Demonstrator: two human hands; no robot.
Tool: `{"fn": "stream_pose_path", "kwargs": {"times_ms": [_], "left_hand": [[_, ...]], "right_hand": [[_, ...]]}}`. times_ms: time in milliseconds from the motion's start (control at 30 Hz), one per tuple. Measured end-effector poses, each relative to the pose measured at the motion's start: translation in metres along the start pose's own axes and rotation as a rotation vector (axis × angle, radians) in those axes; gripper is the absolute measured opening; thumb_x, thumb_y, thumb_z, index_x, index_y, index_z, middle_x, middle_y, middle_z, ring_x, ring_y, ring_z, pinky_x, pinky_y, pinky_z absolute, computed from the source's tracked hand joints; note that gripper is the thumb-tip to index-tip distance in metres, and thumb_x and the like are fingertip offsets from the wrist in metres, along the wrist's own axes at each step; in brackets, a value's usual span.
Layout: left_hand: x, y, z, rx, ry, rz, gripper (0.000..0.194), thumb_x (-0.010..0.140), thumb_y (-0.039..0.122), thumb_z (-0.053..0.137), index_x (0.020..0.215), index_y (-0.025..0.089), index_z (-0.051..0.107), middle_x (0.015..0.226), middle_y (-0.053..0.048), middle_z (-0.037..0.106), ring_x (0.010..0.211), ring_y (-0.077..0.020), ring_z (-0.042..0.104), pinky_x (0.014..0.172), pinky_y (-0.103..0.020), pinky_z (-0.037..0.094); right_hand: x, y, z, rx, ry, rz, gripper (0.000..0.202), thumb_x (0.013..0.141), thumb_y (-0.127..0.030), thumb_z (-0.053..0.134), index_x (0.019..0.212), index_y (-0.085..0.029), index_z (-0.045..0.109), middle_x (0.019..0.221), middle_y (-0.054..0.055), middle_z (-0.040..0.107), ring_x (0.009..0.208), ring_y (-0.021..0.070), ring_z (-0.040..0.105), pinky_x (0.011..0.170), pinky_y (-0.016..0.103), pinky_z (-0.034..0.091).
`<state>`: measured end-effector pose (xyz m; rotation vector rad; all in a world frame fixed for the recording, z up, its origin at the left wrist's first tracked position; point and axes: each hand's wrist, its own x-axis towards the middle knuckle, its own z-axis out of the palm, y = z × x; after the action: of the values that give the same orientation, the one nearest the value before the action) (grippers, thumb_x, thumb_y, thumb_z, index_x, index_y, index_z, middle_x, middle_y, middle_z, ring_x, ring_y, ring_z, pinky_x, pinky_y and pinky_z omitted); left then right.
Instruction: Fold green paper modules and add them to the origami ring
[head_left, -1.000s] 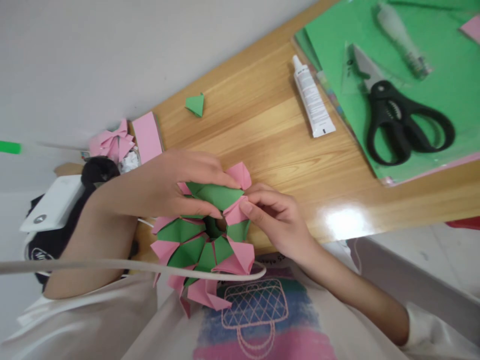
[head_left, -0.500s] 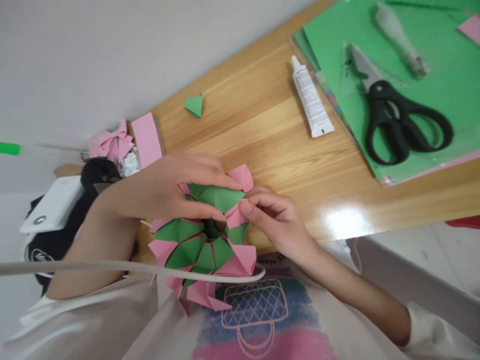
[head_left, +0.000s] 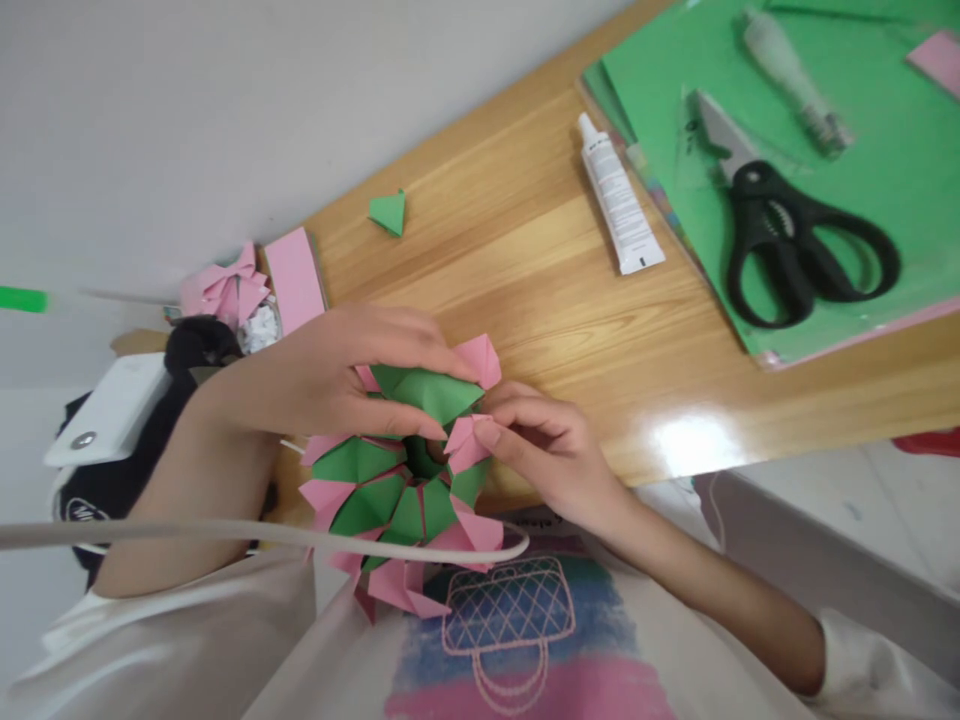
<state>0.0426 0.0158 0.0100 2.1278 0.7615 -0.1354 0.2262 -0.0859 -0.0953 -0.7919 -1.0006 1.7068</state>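
A ring-shaped folded-paper model, green inside with pink points around its rim, sits at the table's near edge against my shirt. From the left, my left hand reaches over it, thumb and fingers closed around a green folded section at its far side. My right hand pinches a pink paper flap of the model between thumb and index finger, close to my left thumb. Part of the model's left side is hidden under my left hand.
A glue tube and a small green paper piece lie on the wooden table. Black-handled scissors rest on green paper sheets. Pink paper and a white device are at left. A pale cable crosses in front.
The pink flap in my right fingers has turned and shifted slightly down and left, away from the green section. My left hand keeps its grip with little movement.
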Motion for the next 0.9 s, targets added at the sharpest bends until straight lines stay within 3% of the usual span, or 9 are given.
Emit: {"fn": "stream_pose_path", "kwargs": {"times_ms": [433,633,900], "left_hand": [[-0.003,0.002,0.002,0.018,0.000,0.070,0.033,0.088,0.033,0.066,0.117,0.018,0.066,0.094,-0.001,0.066,0.084,-0.0096,0.059,0.075,-0.018,0.044],[-0.001,0.007,0.002,0.047,-0.082,0.025,0.030,0.088,0.025,0.066,0.118,0.019,0.066,0.096,-0.003,0.067,0.090,-0.0134,0.057,0.076,-0.020,0.043],[-0.001,0.008,0.003,0.022,-0.107,0.003,0.022,0.091,0.033,0.062,0.108,0.023,0.071,0.087,-0.002,0.065,0.088,-0.0151,0.056,0.073,-0.022,0.043]], "right_hand": [[-0.003,0.004,0.002,0.035,0.065,-0.030,0.016,0.088,-0.027,0.063,0.075,-0.021,0.069,0.075,-0.001,0.060,0.072,0.0105,0.058,0.065,0.025,0.046],[-0.003,0.001,0.001,0.006,0.030,0.015,0.019,0.089,-0.030,0.062,0.075,-0.021,0.070,0.077,0.000,0.062,0.075,0.0120,0.059,0.069,0.027,0.048],[-0.004,0.001,0.001,-0.015,0.036,-0.001,0.020,0.089,-0.031,0.063,0.073,-0.020,0.069,0.077,0.000,0.061,0.072,0.0110,0.057,0.067,0.025,0.048]]}}
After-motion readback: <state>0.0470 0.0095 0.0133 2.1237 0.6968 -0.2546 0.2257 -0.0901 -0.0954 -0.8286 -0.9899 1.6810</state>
